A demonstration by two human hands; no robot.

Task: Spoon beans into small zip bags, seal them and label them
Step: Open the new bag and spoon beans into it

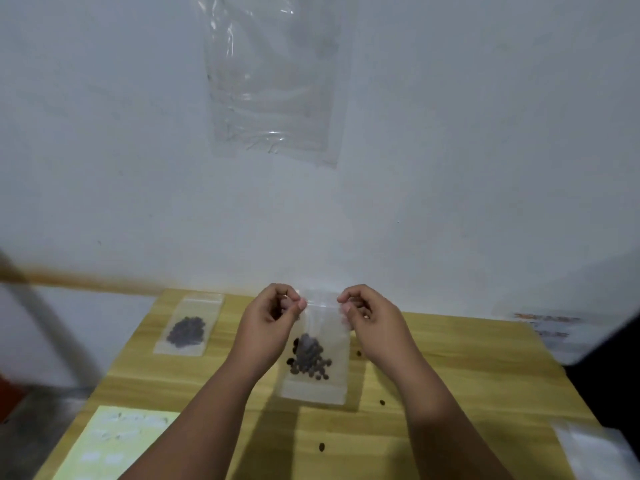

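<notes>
Small clear zip bag point(317, 365) of dark beans point(309, 356), held upright over the pale wooden tabletop point(433, 393), top corners pinched in the grip of left hand point(273, 315) and right hand point(372, 318). Second filled clear bag point(188, 327) flat at far left; yellow label sheet point(114, 445) near left; stray beans point(382, 402) alongside.

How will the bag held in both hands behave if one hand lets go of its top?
The held bag is thin clear film, so it will probably flop and swing from the remaining hand. The left hand and right hand pinch only its top edge. The beans sit low, likely keeping it hanging bottom-down.
</notes>
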